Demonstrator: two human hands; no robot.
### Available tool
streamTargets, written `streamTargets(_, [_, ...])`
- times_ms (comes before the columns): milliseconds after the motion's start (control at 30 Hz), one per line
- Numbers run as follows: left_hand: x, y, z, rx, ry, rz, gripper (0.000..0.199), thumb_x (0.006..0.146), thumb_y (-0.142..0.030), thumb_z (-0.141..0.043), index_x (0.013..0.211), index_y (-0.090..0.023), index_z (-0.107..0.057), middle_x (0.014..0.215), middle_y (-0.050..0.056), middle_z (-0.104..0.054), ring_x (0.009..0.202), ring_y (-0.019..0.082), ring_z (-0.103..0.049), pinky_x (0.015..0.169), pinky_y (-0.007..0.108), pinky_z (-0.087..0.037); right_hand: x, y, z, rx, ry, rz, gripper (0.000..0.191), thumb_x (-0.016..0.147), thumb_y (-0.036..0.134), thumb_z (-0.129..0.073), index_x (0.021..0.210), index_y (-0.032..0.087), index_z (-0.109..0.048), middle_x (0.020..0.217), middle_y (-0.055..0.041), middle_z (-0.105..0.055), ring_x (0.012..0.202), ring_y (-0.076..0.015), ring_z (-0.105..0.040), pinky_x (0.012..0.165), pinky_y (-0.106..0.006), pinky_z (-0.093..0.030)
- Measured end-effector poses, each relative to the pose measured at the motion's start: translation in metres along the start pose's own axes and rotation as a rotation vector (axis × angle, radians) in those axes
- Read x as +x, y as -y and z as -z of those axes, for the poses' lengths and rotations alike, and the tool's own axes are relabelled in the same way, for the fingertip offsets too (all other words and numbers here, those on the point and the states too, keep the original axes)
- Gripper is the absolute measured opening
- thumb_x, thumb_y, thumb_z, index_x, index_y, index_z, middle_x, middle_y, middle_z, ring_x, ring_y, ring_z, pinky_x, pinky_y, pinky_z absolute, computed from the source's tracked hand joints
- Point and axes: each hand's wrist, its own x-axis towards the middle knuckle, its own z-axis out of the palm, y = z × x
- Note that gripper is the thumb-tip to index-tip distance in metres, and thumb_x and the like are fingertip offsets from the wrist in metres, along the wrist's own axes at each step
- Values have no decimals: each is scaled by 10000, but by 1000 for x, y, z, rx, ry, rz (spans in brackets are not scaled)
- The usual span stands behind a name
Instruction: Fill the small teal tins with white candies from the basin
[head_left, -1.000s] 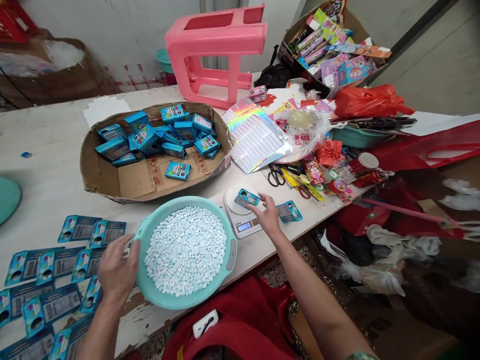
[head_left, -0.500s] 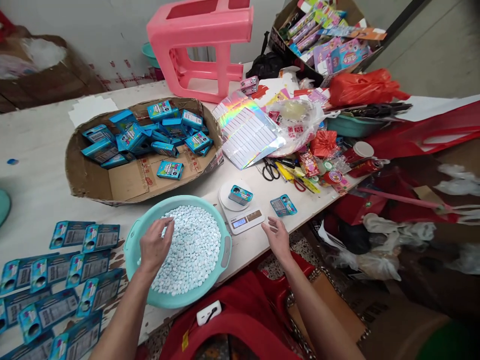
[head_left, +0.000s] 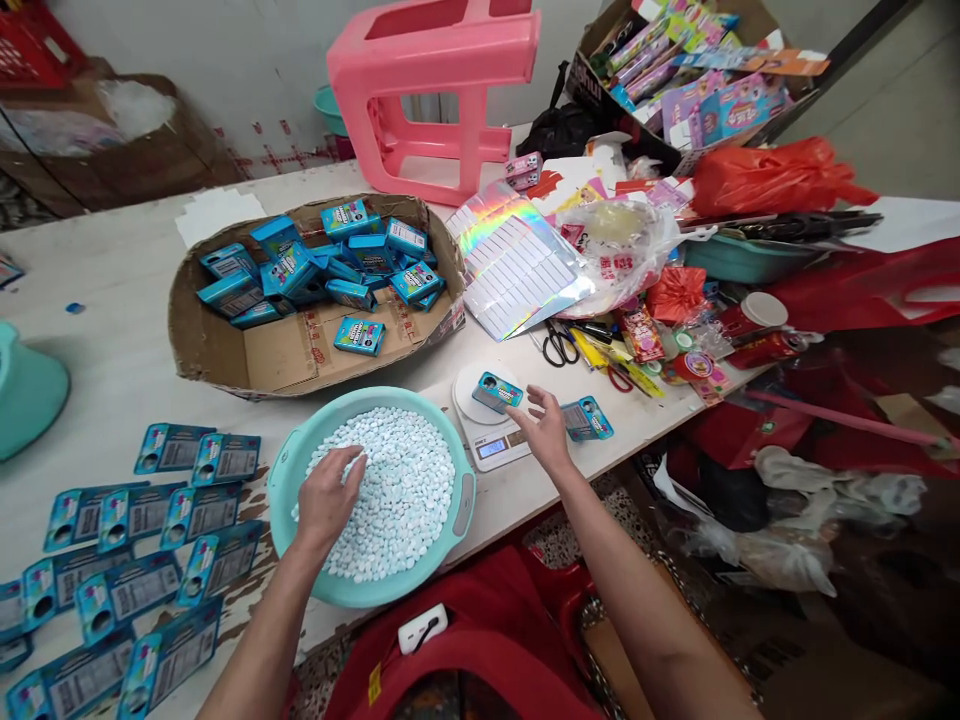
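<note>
My left hand (head_left: pixel 328 497) is over the turquoise basin (head_left: pixel 280 548), which is full of small white and pale blue candies (head_left: pixel 409 490). Its thumb and fingers are bent together in a pinch; whatever is between them is too small to make out. My right hand (head_left: pixel 541 432) is open, fingers apart, beside a small blue candy box (head_left: pixel 499 391) on the round plate of a white kitchen scale (head_left: pixel 493 462). Whether a fingertip touches that box is unclear. Just right of this hand, a flat blue carton (head_left: pixel 589 418) lies on the table.
A cut-down cardboard box (head_left: pixel 281 375) behind the basin holds several blue candy boxes (head_left: pixel 360 337). Flat blue cartons (head_left: pixel 135 592) lie in rows at left. Scissors (head_left: pixel 559 344), holographic sheets (head_left: pixel 517 265) and a pink stool (head_left: pixel 435 70) are farther back.
My right hand has moved up and in over the scale, close to the box on it. My left hand stays over the candies. The whole view has shifted a little.
</note>
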Motion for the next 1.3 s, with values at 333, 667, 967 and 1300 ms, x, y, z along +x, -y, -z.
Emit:
streamTargets(333, [-17, -28, -51, -269, 177, 244, 312, 811, -461, -521, 628, -207, -520, 620, 28, -530, 631, 176, -515, 574, 264, -388, 9, 35, -12, -43, 56, 98, 405, 714, 461, -674, 1012, 192, -616, 954, -59, -622, 881, -220, -584, 782, -353, -478])
streamTargets(667, [26, -73, 34, -1665, -16, 771, 316, 809, -420, -532, 631, -187, -413, 535, -51, -361, 385, 52, -331, 364, 186, -257, -77, 118, -29, -71, 388, 329, 324, 768, 346, -685, 1068, 263, -594, 967, -56, -632, 920, -248, -593, 791, -369, -481])
streamTargets(967, [37, -115, 27, -1451, -361, 557, 370, 824, -391, -562, 570, -172, -405, 522, -44, -358, 458, 64, -405, 453, 207, -332, -100, 119, -59, -123, 464, 350, 333, 752, 300, -705, 1057, 236, -588, 972, -63, -644, 929, -254, -592, 804, -372, -474])
streamTargets(1300, [48, -70, 20, -1660, -232, 799, 353, 800, -375, -621, 626, -165, -397, 501, -73, -317, 364, 30, -299, 343, 168, -217, -70, 111, -31, 86, 328, 178, 330, 734, 334, -719, 1030, 228, -618, 946, -37, -634, 892, -211, -600, 781, -326, -477])
